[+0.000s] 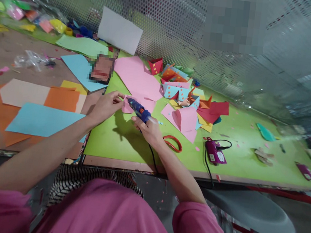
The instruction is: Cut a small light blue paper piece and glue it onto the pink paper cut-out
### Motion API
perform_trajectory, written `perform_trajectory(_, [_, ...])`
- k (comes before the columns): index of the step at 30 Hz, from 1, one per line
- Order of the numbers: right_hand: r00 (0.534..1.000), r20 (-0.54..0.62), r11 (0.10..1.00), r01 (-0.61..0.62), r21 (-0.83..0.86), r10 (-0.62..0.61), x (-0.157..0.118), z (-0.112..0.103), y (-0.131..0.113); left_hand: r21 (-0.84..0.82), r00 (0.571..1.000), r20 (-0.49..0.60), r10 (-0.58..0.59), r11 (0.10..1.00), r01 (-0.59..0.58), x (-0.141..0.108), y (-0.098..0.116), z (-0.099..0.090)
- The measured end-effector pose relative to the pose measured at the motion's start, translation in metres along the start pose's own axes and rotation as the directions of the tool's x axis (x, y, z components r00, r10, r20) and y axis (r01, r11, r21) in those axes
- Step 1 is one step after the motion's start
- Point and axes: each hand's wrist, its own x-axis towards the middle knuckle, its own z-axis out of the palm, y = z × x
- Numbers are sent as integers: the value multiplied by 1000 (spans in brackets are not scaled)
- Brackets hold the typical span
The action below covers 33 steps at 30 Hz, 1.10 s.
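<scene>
My right hand (pixel 149 128) is wrapped round a blue hot glue gun (pixel 138 109), with a clear glue stick poking from its back end and a black cord running down past the table edge. The gun's nozzle lies over a small pink paper piece (pixel 128 107). The fingers of my left hand (pixel 106 107) pinch that pink piece at its left edge, above the green table cover (pixel 104 140). A larger pink sheet (pixel 137 75) lies just beyond. Orange-handled scissors (pixel 172 143) rest to the right of my right wrist, their blades hidden.
Folded paper shapes (pixel 176 91) in several colours cluster at the back. A purple power box (pixel 215 152) with cords stands to the right. Orange, blue and cream sheets (pixel 45 120) cover the brown table at left. A white card (pixel 120 30) leans on the perforated metal screen (pixel 166 24).
</scene>
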Motion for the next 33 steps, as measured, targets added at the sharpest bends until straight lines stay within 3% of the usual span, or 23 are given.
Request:
perform_trajectory(7, [1000, -8, 999, 14, -42, -14, -3, 0, -2, -3, 1000, -5, -1, 1000, 1, 1, -1, 0])
perform_trajectory(16, [1000, -7, 998, -17, 58, 17, -2, -1, 2, -16, 1000, -16, -9, 1000, 9, 1, -2, 1])
perform_trajectory(33, [1000, -18, 1000, -21, 7, 21, -1, -1, -5, -9, 1000, -2, -13, 1000, 13, -3, 6, -1])
